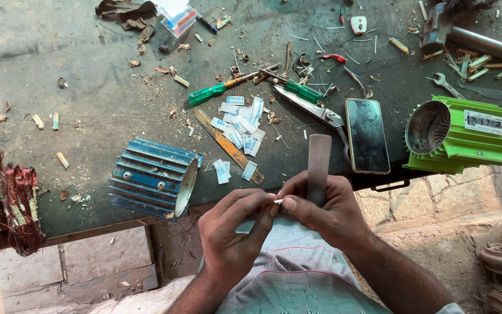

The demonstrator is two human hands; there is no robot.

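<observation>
Paper slip (278, 201), small, white and thin, sits pinched between fingertips of both hands, left hand (233, 229) and right hand (326, 212), just off the tabletop (76, 52) edge. Right hand also grips a flat grey bar (319, 166), upright. More white-blue slips (240, 125) lie scattered between ribbed blue housing (152, 177) and black phone (367, 135); a white rectangular label sits on ribbed green housing (466, 139).

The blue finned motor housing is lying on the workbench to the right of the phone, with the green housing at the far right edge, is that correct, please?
Not quite. The blue finned motor housing lies on the workbench to the left of the phone, not its right, near the bench's front edge. The green housing is indeed at the far right edge. The head view shows this.
</observation>
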